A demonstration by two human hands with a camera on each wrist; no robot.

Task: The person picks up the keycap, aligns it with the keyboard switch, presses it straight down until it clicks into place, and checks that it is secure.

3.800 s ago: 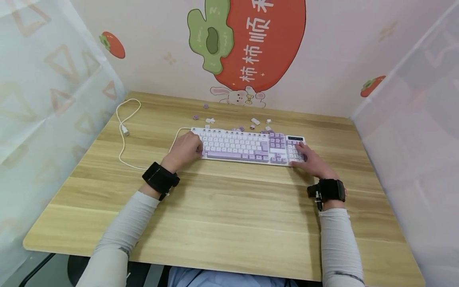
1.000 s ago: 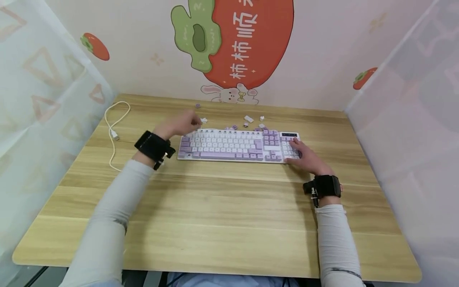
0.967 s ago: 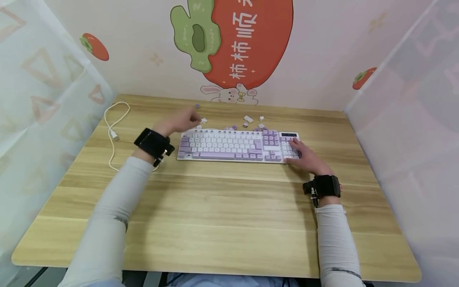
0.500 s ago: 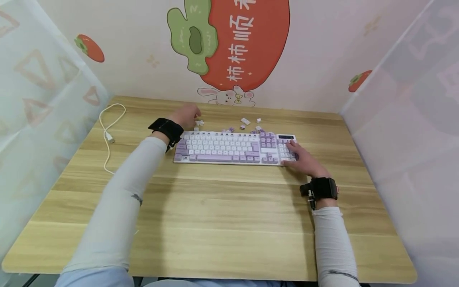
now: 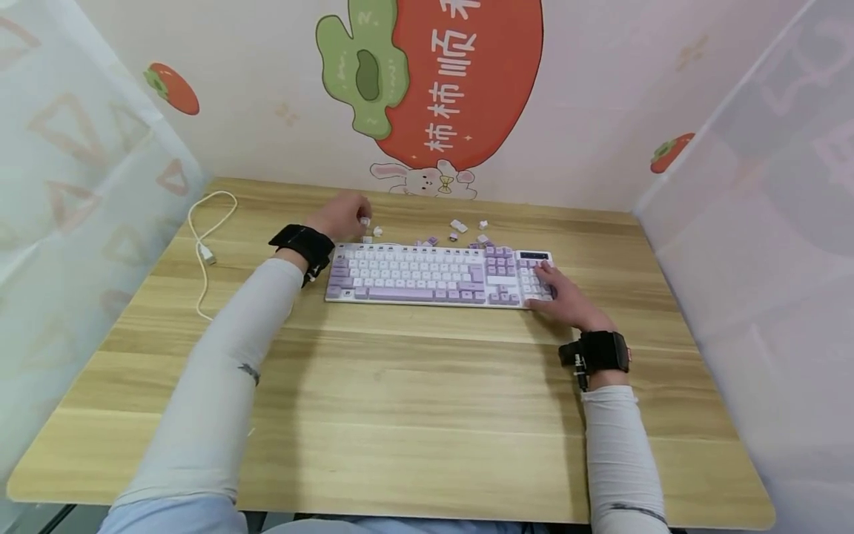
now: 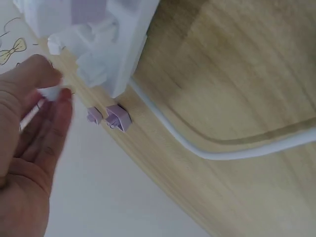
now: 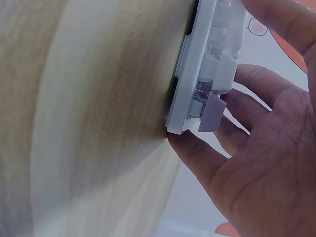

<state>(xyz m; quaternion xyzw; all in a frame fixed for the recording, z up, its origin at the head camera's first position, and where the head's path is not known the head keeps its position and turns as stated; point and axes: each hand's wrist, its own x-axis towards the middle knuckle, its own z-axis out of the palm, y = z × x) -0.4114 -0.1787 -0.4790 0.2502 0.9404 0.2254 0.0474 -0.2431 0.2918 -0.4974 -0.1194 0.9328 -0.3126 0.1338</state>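
Observation:
A white and lilac keyboard (image 5: 420, 294) lies across the table. Just behind its left end, my left hand (image 5: 336, 218) pinches a small white keycap (image 6: 49, 93) between thumb and fingertips. Another white keycap (image 5: 378, 231) lies beside those fingers. In the left wrist view, two lilac keycaps (image 6: 118, 117) sit near the table's back edge. My right hand (image 5: 568, 302) grips the keyboard's right end, thumb at the front edge and fingers over the number pad. A lilac key (image 7: 213, 112) stands at the corner by its fingers in the right wrist view.
Several loose white and lilac keycaps, among them a long white keycap (image 5: 458, 225), are scattered behind the keyboard. A white USB cable (image 5: 198, 237) loops over the table's left side. A printed wall (image 5: 574, 170) rises at the back, with pale sheets at both sides.
My left hand has gone from the keyboard's left end to the keycaps behind it, and a white keycap now shows in its fingertips. The right hand keeps its place on the keyboard.

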